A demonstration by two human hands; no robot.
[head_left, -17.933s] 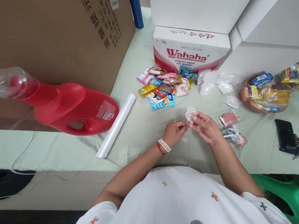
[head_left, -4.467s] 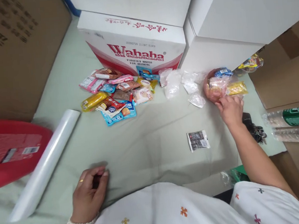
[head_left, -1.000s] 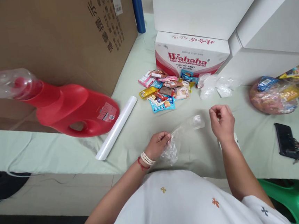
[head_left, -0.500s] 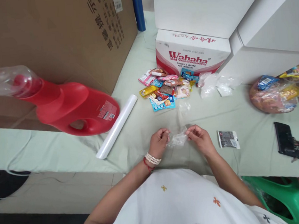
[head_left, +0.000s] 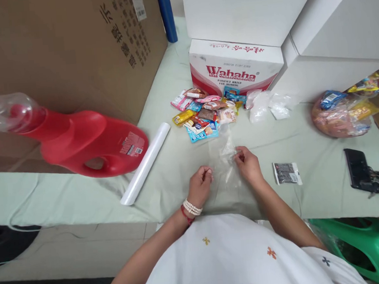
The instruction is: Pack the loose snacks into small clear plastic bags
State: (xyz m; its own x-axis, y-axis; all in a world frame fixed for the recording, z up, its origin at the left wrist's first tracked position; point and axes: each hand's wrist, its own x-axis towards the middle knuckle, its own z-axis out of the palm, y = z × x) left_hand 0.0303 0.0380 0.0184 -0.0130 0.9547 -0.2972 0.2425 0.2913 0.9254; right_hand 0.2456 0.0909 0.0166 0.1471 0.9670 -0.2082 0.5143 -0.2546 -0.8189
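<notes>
Both my hands pinch a thin clear plastic bag [head_left: 224, 165] and hold it spread over the pale green table cover [head_left: 165, 170]. My left hand [head_left: 200, 186], with a bead bracelet at the wrist, grips the bag's left edge. My right hand [head_left: 247, 164] grips its right edge. A small dark snack packet [head_left: 286, 173] lies just right of my right hand. A pile of coloured snack packets [head_left: 204, 112] lies beyond the bag.
A red detergent jug [head_left: 83, 140] lies on its side at left, a white roll [head_left: 145, 163] beside it. A Wahaha box [head_left: 234, 69] and white boxes stand behind. Clear bags [head_left: 266, 104], bagged snacks [head_left: 342, 113], a phone [head_left: 356, 169] with keys at right.
In the last second my right hand came back to the bag from the right. Both hands have now pulled the crumpled bag open and spread it wider.
</notes>
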